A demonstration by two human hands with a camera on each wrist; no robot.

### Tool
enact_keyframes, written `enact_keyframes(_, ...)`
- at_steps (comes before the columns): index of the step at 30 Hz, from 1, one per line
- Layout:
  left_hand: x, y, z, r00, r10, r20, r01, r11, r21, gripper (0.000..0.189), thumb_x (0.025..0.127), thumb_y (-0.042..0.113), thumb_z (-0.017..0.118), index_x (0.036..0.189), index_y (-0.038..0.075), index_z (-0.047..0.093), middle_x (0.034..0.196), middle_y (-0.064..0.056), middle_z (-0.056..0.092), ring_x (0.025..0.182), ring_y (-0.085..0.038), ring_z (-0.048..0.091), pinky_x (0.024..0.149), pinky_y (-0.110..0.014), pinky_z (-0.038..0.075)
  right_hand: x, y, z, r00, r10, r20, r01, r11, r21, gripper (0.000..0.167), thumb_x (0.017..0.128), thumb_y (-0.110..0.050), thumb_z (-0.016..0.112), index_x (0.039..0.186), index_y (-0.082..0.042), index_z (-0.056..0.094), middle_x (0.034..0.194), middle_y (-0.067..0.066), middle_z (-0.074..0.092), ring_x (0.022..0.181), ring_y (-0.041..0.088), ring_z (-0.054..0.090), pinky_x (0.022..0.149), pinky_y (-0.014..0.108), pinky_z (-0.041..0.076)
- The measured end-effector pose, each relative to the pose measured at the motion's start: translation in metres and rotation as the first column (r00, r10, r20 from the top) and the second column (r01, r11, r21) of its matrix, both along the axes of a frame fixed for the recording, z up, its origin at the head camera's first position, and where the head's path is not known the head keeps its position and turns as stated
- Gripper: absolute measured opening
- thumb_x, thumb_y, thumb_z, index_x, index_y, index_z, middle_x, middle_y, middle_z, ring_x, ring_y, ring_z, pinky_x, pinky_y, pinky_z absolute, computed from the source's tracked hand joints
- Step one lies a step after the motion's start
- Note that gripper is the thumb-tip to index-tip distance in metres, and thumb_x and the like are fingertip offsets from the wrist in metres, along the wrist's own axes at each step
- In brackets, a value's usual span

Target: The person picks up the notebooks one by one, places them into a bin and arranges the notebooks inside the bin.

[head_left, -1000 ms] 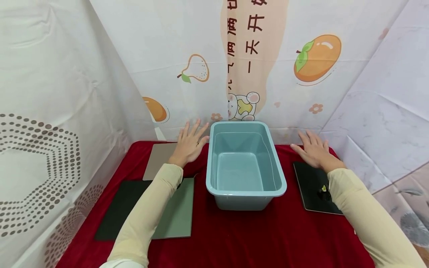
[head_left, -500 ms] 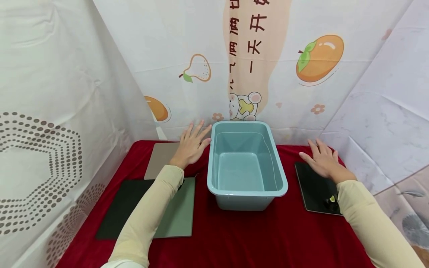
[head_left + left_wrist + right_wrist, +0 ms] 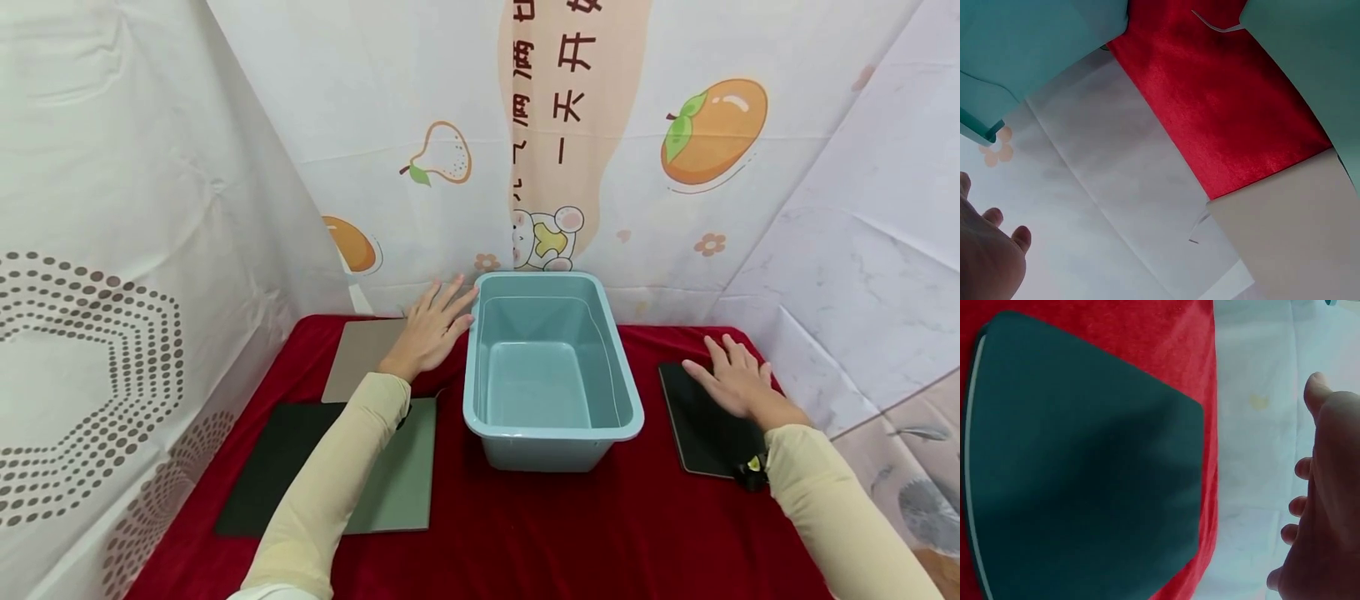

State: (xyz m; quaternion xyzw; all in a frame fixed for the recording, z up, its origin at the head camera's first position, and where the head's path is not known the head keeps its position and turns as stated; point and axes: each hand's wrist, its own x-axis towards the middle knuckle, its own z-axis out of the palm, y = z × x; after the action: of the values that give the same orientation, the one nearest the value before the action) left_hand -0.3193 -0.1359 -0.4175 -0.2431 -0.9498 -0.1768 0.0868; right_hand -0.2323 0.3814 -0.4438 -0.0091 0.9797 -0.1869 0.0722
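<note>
A light blue plastic basin point(image 3: 553, 433) stands in the middle of the head view. My left hand point(image 3: 430, 335) is just left of its far corner, fingers spread and holding nothing; whether the fingertips touch the rim I cannot tell. On the right, my right hand point(image 3: 738, 385) hovers above a black notebook point(image 3: 693, 417), fingers extended and nothing in them. The right wrist view shows the same black notebook point(image 3: 1085, 456) lying flat, with the right hand point(image 3: 1338, 500) at the edge. Only part of the left hand point(image 3: 988, 259) shows in the left wrist view.
A beige board point(image 3: 358, 358), a dark flat panel point(image 3: 273, 458) and a grey-green one point(image 3: 401, 483) lie left of the basin, partly behind the left arm. Red cloth point(image 3: 517, 542) covers the table. Printed white sheets point(image 3: 420, 67) hang behind and at both sides.
My right hand has moved nearer and to the right, over the black notebook. The left hand has shifted slightly right, closer to the basin's rim. The basin stays put.
</note>
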Motion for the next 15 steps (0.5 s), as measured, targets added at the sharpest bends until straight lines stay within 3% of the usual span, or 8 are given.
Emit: enact_keyframes(15,0.002,0.001,-0.002,0.997,-0.072,0.014,0.071,0.996,0.053,0.056,0.106,0.064,0.022,0.160,0.048,0.017,0.173,0.016,0.007,0.161,-0.031,0.006,0.122,-0.068,0.015,0.020,0.013,-0.029,0.998,-0.038,0.051,0.040,0.998,-0.043,0.093,0.104,-0.065,0.031,0.160,0.005,0.009,0.160,0.043,0.000,0.144,0.068,0.000,0.108,0.085,0.002)
